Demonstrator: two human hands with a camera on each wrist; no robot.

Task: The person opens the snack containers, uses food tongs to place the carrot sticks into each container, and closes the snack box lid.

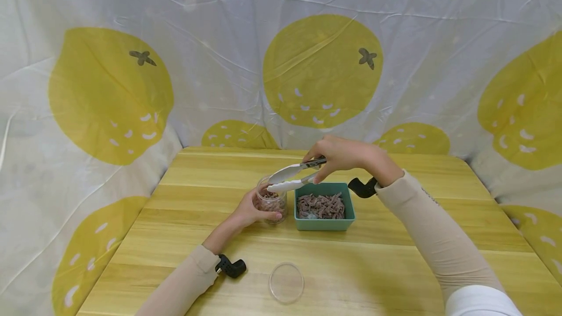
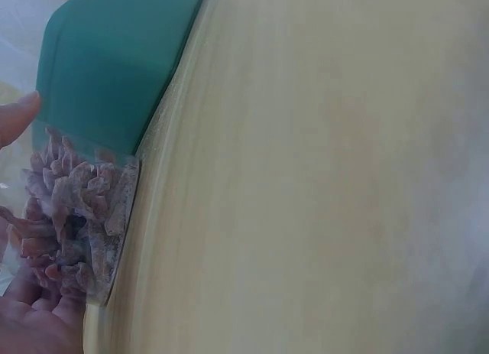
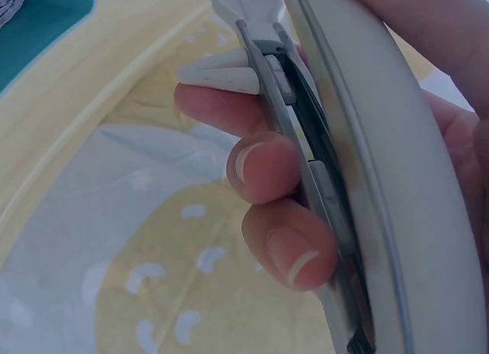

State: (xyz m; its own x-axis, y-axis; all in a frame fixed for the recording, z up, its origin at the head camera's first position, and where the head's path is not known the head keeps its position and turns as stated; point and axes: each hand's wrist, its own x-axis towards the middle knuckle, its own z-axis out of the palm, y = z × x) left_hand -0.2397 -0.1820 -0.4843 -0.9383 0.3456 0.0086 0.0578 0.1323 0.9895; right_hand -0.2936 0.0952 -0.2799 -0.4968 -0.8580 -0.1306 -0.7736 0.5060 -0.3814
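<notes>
My left hand [image 1: 247, 211] grips a clear jar [image 1: 277, 206] that stands on the table, with brownish strips inside. In the left wrist view the jar's strips [image 2: 76, 209] show through its wall, and the thumb [image 2: 17, 118] reaches around it. Tongs [image 1: 285, 174] with pale tips are held by my right hand [image 1: 344, 154], their tips at the jar's mouth. Fingers curl around the handles of the tongs [image 3: 412, 170] in the right wrist view. Whether the tips hold a strip is too small to tell. Right of the jar, a green container [image 1: 322, 226] holds greyish-brown strips [image 1: 320, 206].
A round clear lid [image 1: 286, 283] lies flat on the wooden table [image 1: 373, 267], nearer the front than the jar. Behind and at both sides hangs a white cloth [image 1: 210, 62] printed with yellow fruit. Black wrist cameras sit on both sleeves.
</notes>
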